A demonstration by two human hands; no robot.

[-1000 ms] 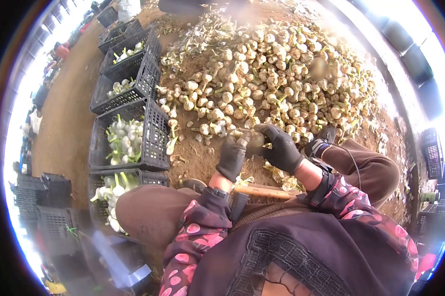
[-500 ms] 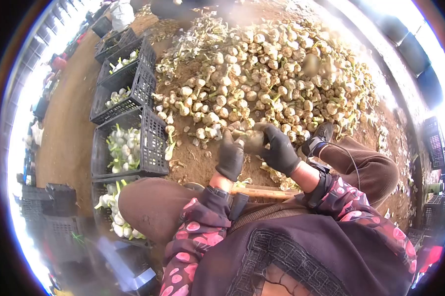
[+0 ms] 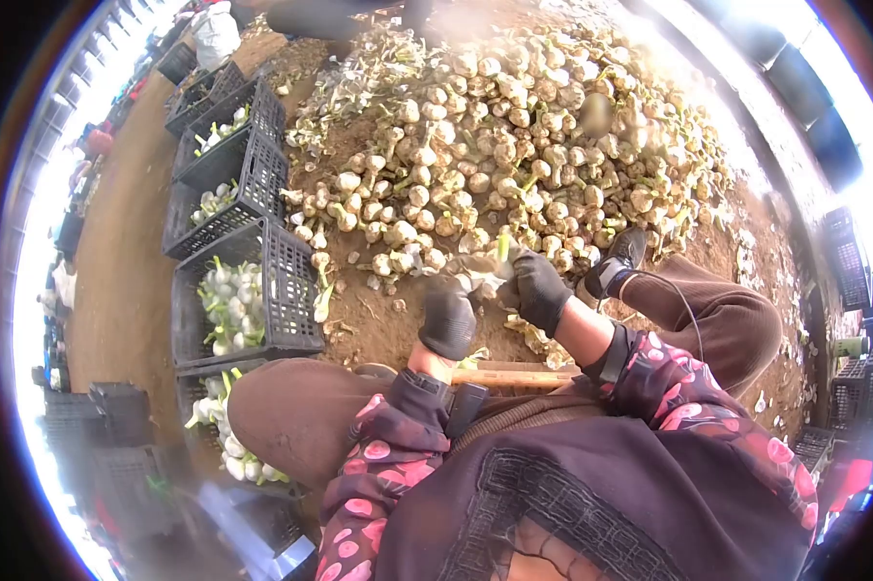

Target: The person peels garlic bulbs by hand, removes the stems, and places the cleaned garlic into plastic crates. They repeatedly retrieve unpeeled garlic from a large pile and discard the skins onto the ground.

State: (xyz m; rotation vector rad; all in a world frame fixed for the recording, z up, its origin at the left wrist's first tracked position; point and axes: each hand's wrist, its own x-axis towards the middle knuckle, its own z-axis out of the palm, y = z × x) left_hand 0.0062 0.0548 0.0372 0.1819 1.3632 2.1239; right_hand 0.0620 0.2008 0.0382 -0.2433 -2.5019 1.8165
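Both of my hands wear black gloves and meet in front of me over the dirt. My left hand point(image 3: 448, 320) and my right hand point(image 3: 536, 287) hold one garlic bulb point(image 3: 483, 276) between them; a green stalk stub sticks up from it. Just beyond the hands lies a big heap of dirty garlic bulbs point(image 3: 514, 145). A wooden stick point(image 3: 519, 377) lies across my lap under my wrists.
Black plastic crates with cleaned white bulbs stand in a row on the left point(image 3: 248, 290), point(image 3: 228, 179), point(image 3: 233, 436). My brown-trousered knees point(image 3: 291, 412) and my shoe point(image 3: 613, 266) flank the hands. More crates are stacked at the far left and right edges.
My hands have stayed together on the bulb while turning it, so its green stalk now points up. The view has shifted slightly toward the crates.
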